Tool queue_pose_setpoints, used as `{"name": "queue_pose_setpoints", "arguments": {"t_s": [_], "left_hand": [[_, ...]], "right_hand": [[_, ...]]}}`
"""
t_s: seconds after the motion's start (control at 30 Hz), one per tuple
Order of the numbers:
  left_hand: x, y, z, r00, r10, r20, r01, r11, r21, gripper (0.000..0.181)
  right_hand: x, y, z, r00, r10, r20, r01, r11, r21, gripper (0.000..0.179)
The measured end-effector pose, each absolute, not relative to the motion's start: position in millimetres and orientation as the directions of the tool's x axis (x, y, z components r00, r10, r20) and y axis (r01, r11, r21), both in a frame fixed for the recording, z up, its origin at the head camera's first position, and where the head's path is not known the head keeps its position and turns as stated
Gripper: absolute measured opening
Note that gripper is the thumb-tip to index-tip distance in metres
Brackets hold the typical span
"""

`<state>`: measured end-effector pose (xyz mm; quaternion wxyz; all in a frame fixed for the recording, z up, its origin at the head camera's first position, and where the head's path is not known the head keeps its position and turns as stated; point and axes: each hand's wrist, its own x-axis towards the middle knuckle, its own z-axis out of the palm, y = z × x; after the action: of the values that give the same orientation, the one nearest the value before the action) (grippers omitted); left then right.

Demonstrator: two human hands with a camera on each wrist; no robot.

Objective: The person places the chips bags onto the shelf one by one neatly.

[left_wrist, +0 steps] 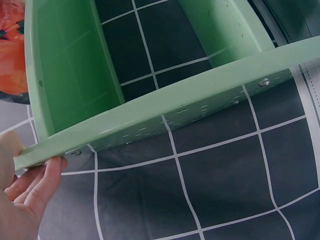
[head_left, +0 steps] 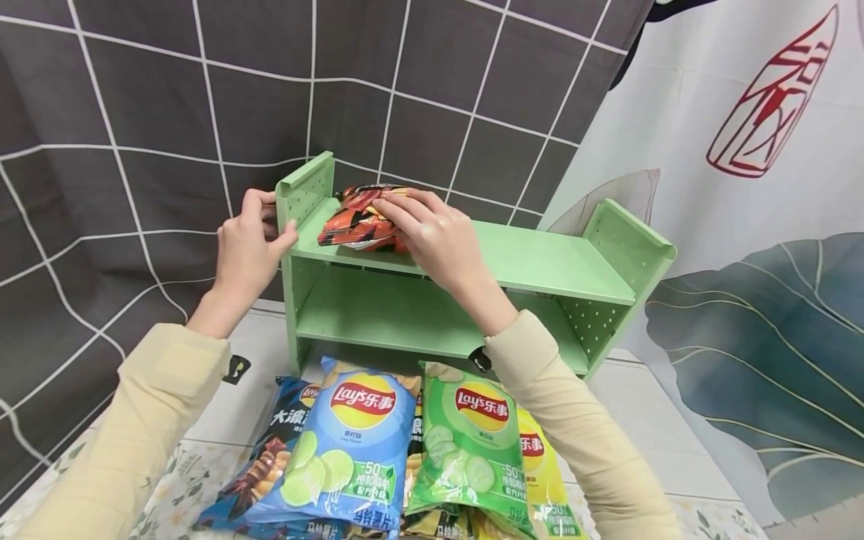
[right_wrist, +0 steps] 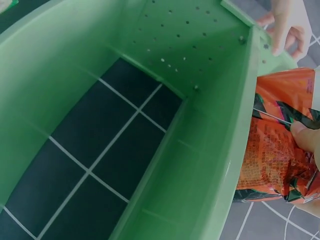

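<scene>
My left hand (head_left: 246,244) grips the left side panel of a green two-tier shelf (head_left: 553,259), with the thumb on one face of the panel and the fingers on the other, as the left wrist view (left_wrist: 30,192) also shows. At the left end of the top tier, my right hand (head_left: 439,236) holds a shiny orange-red snack bag (head_left: 361,225). In the right wrist view the thumb presses on the front of this orange bag (right_wrist: 272,150), beside the shelf's edge. Part of the bag is hidden behind the right hand.
In front of the shelf lie several Lay's chip bags: a light blue one (head_left: 364,442), a green one (head_left: 466,442), a yellow one (head_left: 540,480) and a dark blue one (head_left: 270,450), partly overlapping. Behind hangs a dark grid-patterned cloth (head_left: 155,105); a printed white curtain (head_left: 682,127) is at right.
</scene>
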<state>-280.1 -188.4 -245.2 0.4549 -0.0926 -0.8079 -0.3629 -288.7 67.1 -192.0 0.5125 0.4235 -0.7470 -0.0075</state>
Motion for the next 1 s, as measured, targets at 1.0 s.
{"name": "queue_pose_setpoints", "arguments": {"t_s": [1.0], "left_hand": [[-278, -188, -244, -0.569, -0.174, 0.803, 0.478, 0.725, 0.496, 0.034]], "right_hand": [[-290, 51, -204, -0.348, -0.744, 0.571, -0.635, 0.635, 0.439, 0.059]]}}
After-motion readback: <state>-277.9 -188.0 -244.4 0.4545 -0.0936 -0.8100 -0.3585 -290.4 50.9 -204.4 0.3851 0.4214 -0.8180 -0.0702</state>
